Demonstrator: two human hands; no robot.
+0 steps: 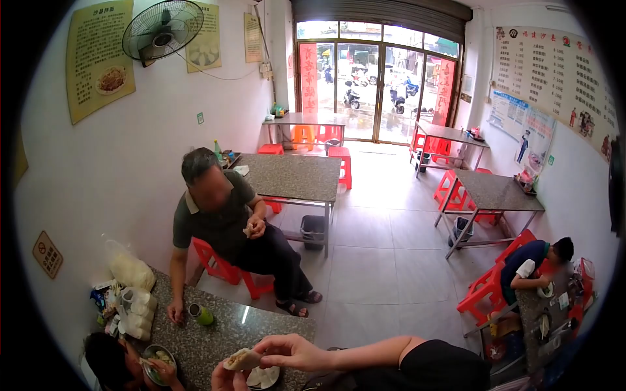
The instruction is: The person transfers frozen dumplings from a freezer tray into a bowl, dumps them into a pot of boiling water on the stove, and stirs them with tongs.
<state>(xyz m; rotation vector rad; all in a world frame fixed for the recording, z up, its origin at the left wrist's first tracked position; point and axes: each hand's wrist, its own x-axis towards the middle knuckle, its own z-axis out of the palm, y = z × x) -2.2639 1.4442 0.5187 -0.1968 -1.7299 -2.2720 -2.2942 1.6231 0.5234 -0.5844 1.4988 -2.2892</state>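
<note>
Over the speckled stone table (pixel 254 319) I hold an opened dumpling (pixel 241 360), its pale wrapper showing brownish filling. My right hand (pixel 293 352) reaches in from the right and pinches the dumpling's right end. On its lower left side, my left hand (pixel 225 376) grips it; much of that hand is cut off by the bottom edge of the view. A white plate (pixel 277 378) with more pale dumplings sits just beneath, partly hidden by my hands. Farther left stands a green drink container (pixel 201 314).
Across the table a seated person (pixel 218 215) holds a piece of food. At lower left another person (pixel 107 362) eats from a bowl (pixel 160 355). Stacked white cups (pixel 140 313) and a plastic bag (pixel 130 267) line the wall. Red stools (pixel 486 287) and more tables fill the room.
</note>
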